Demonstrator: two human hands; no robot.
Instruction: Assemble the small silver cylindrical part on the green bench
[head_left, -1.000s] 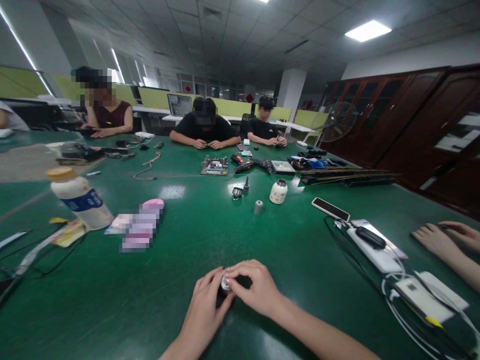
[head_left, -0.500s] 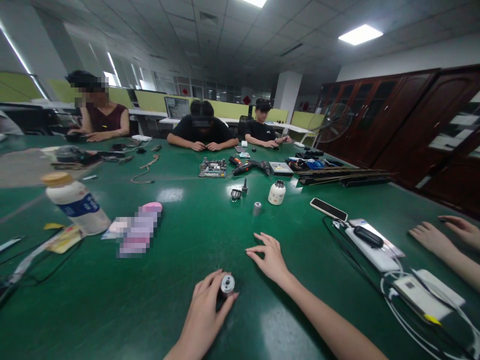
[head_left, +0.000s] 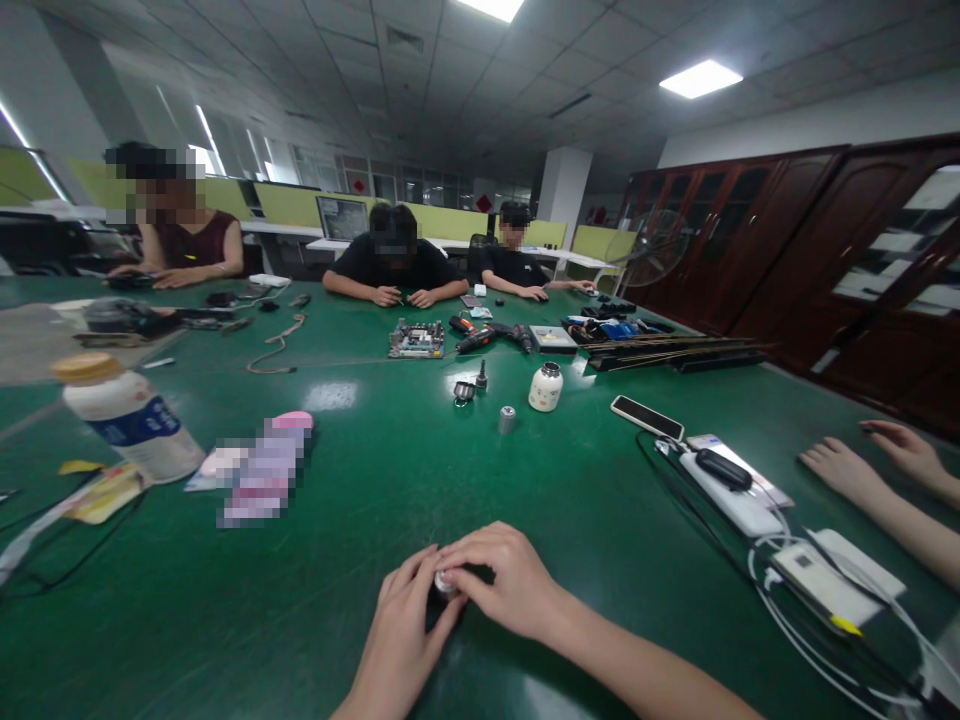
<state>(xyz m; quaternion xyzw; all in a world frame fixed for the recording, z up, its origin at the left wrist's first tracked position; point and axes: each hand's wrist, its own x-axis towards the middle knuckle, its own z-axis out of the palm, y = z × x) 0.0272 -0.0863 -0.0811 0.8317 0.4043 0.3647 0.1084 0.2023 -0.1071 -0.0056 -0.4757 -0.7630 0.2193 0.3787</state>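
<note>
Left hand (head_left: 399, 622): fingers curled around cylinder (head_left: 444, 583), 8 o'clock side. Right hand (head_left: 510, 580): fingers narrow, pinching cylinder top, 3 o'clock side.

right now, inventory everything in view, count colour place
held cylinder: 1, silver, bottom centre
standing cylinder: 1, silver, centre
small parts: 2, dark, behind it
jar: 1, cream, centre right
bottle: 1, white, left
blurred item: 1, lilac-pink, left
circuit board: 1, grey, far centre
power tools: uncounted, black, far centre
phone: 1, black, right
cables: several, black and white, right
table: 1, green, underneath
clutter: uncounted, mixed, far
people: 3, dark tops, far
neighbour's hands: 2, bare, right
cabinets: several, brown, back right
left grip: 1, bare, around held cylinder
right grip: 1, bare, at its top
</note>
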